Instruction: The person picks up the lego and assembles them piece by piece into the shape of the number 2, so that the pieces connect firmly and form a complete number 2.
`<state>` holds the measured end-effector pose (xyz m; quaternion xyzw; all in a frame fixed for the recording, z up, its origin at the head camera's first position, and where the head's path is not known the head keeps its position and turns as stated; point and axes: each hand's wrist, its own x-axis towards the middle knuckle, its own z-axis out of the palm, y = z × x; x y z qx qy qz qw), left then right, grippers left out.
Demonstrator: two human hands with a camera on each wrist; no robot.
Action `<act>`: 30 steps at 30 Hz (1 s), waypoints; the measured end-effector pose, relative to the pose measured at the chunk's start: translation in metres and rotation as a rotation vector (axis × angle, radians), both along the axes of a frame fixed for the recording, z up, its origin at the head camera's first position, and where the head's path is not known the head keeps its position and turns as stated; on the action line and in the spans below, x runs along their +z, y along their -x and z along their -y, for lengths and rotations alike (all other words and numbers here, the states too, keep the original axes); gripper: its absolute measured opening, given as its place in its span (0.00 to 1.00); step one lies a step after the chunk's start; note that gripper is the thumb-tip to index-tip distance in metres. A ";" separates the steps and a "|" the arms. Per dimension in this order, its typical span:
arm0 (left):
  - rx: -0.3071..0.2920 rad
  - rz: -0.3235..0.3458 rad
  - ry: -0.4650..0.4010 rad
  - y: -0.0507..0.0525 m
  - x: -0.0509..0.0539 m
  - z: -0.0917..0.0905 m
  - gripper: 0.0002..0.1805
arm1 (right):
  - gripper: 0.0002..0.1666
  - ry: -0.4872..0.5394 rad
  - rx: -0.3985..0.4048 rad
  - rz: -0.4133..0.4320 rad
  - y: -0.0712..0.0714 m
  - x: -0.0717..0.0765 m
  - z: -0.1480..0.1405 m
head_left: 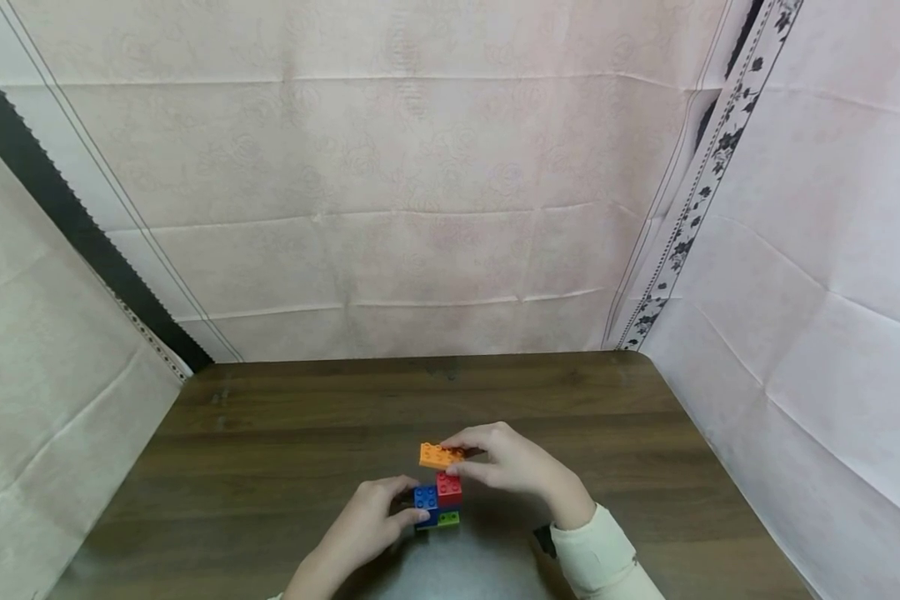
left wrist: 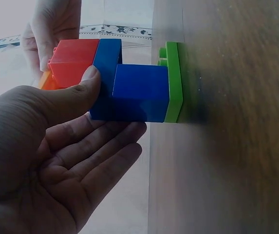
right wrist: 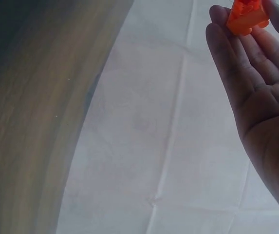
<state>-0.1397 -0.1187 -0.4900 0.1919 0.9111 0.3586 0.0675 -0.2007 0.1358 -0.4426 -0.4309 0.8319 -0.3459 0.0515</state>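
Note:
My left hand (head_left: 371, 518) grips a small stack of toy building bricks, thumb on one side and fingers on the other. At its base is a flat green brick (left wrist: 174, 83). Above that are a blue brick (left wrist: 140, 92) and a thinner blue layer (left wrist: 107, 75), topped at one end by a red brick (left wrist: 75, 57). My right hand (head_left: 513, 465) pinches an orange brick (head_left: 437, 456) between thumb and fingers, just over the red one. Its studs show in the right wrist view. Whether the orange and red bricks touch, I cannot tell.
The stack is on a brown wood-grain table (head_left: 307, 417), near its front. Pale patterned cloth (head_left: 450, 167) hangs behind the table and along both sides. A small dark object (head_left: 545, 540) shows by the right sleeve.

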 end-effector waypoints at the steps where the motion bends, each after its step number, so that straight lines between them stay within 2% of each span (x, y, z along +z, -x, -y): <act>1: -0.001 0.002 -0.002 0.000 0.000 0.000 0.20 | 0.21 0.002 0.004 -0.005 -0.001 0.001 0.000; 9: -0.015 0.015 -0.026 0.002 0.000 0.001 0.21 | 0.21 -0.005 0.047 -0.017 -0.009 0.003 0.001; 20: -0.023 0.013 -0.020 0.003 -0.003 0.002 0.18 | 0.20 0.010 0.059 0.002 -0.014 0.003 0.003; 30: -0.017 0.009 -0.028 0.003 -0.004 0.001 0.18 | 0.18 0.015 0.072 -0.038 -0.018 0.003 0.004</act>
